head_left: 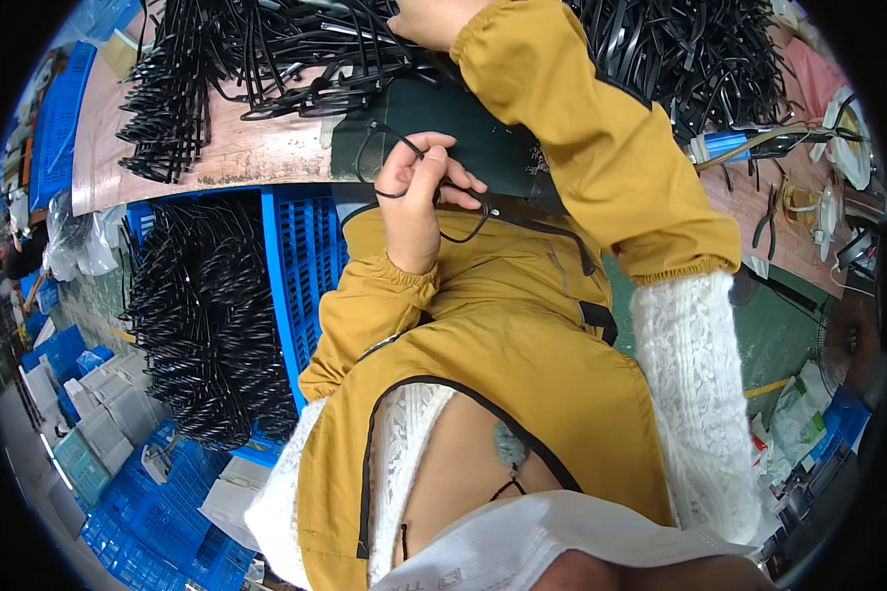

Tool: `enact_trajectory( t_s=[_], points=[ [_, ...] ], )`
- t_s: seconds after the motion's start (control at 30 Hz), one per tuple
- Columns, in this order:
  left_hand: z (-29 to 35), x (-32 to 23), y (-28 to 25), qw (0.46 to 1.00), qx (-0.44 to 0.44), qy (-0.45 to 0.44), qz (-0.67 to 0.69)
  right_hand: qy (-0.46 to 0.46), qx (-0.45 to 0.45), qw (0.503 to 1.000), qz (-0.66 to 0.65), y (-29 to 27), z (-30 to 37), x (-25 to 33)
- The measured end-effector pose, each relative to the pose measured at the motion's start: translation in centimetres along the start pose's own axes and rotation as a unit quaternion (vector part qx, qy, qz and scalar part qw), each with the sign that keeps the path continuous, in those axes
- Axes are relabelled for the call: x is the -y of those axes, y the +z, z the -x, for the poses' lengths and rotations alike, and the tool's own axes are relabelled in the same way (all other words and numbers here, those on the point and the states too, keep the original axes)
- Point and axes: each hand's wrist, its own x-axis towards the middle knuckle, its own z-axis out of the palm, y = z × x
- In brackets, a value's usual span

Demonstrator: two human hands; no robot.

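Note:
In front of my lap, my left hand (414, 192) has its fingers curled around a black eyeglass frame (490, 210). The thin rims loop past the fingers on both sides, and one temple arm points off to the right. My right hand (437, 22) reaches across to the far side of the bench, at the edge of a heap of black eyeglass frames (315, 59). Its fingertips meet the heap near the picture's upper edge. Most of those fingers are hidden, so what they hold cannot be made out.
A dark green mat (443, 123) covers part of the wooden bench (246, 163). More black frames (700, 59) are piled at the far right, near pliers (767, 219). Beside me on the left, a blue crate (288, 266) holds many frames. Blue baskets (168, 512) sit on the floor.

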Motion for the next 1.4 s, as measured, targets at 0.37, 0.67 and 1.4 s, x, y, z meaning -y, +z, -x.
enact_trajectory(
  t_s=[0.37, 0.67, 1.4],
  points=[
    [-0.1, -1.3, 0.5, 0.998, -0.01, -0.047, -0.044, 0.025, -0.323, 0.88, -0.348, -5.5, 11.7, -1.6],
    [1.9, 0.6, 5.1, 0.856, 0.241, -0.456, 0.019, 0.204, -0.187, 0.846, -0.455, 4.8, 29.9, -3.8],
    [1.5, 0.8, 6.5, 0.879, 0.222, -0.421, 0.003, -0.026, -0.23, 0.905, -0.358, 4.4, 27.1, -5.7]
  ],
)
